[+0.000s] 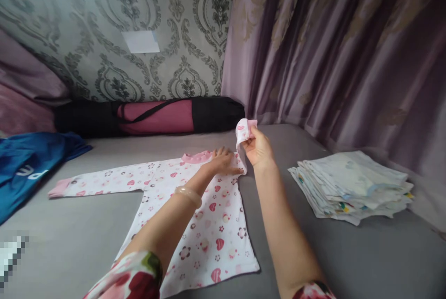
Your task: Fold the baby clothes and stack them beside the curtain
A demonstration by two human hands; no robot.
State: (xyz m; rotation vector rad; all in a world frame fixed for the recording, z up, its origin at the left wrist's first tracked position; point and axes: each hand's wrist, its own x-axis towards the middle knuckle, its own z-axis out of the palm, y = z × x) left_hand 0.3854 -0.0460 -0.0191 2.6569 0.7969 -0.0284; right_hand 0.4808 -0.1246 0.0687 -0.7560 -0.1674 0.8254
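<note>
Damask-patterned grey wallpaper (179,11) meets gold-figured purple curtains (324,53) beyond a flat grey surface (87,229).

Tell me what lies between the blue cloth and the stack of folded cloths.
In the head view, a printed shirt lies there, the left hand on its shoulder, the right hand holding up its pink cuff.

Long black-and-pink bag (156,121) below patterned wallpaper (174,6), purple curtain (313,57), blue cloth (38,157)
</note>
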